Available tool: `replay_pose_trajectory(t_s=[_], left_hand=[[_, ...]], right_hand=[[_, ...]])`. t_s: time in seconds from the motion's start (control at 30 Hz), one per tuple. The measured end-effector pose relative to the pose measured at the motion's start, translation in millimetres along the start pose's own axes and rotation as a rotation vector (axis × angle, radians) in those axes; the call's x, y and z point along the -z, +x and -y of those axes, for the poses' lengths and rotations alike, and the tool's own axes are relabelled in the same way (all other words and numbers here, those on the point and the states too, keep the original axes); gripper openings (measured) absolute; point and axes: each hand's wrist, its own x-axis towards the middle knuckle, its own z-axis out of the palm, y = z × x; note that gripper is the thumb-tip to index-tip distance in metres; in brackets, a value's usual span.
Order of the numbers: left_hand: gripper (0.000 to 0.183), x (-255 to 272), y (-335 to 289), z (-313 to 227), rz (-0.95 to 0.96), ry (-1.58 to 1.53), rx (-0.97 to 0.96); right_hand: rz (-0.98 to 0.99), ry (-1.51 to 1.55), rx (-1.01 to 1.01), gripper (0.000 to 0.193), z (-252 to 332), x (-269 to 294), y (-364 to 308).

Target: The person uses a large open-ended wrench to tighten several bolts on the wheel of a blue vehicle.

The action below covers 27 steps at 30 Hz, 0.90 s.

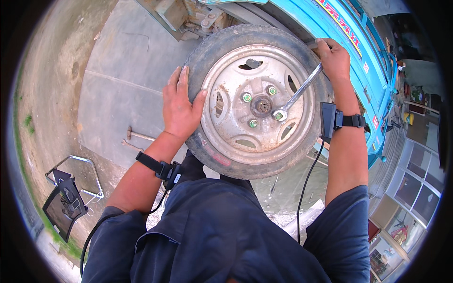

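Wrench (304, 86) sat on the lower-right nut (279, 115) of the upright wheel (258, 104), head down-left, long axis slanting up-right. Right hand (334, 59) gripped its upper end; left hand (180, 111), thumb spread, rested against the tyre (196, 75). Blue vehicle (325, 29) adjoined; hammer (130, 133) lay left.

Dark blue shirt (229, 236), black straps and black wires.
The shirt looks a bit wrinkled, with short, loose sleeves (342, 226), and a fold or pocket edge shows on its left side. The left hand (180, 111) and right hand (334, 61) are bare. The left strap (148, 162) has a small black box (171, 174) with a little white label; the right strap (353, 120) has a taller, dark box (328, 121). A thin wire runs from each. The trousers (191, 167) look very dark.
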Motion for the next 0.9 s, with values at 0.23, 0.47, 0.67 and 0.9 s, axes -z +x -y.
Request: replay_pose_trajectory(t_s=[0.23, 0.47, 0.67, 0.9], left_hand=[[0.073, -4, -24, -9, -0.017, 0.012, 0.077], [0.07, -5, -26, -8, -0.014, -0.015, 0.099], [0.07, -4, -30, -8, -0.022, 0.013, 0.104], [0.074, -9, -28, -6, -0.024, 0.007, 0.084]], right_hand=[[-0.059, 0.063, 0.281, 0.029, 43, 13, -1], [-0.3, 0.168, 0.345, 0.031, 46, 66, -24], [-0.132, 0.4, -0.148, 0.026, -31, 109, -120], [0.34, 0.627, -0.437, 0.033, -107, 116, -234]])
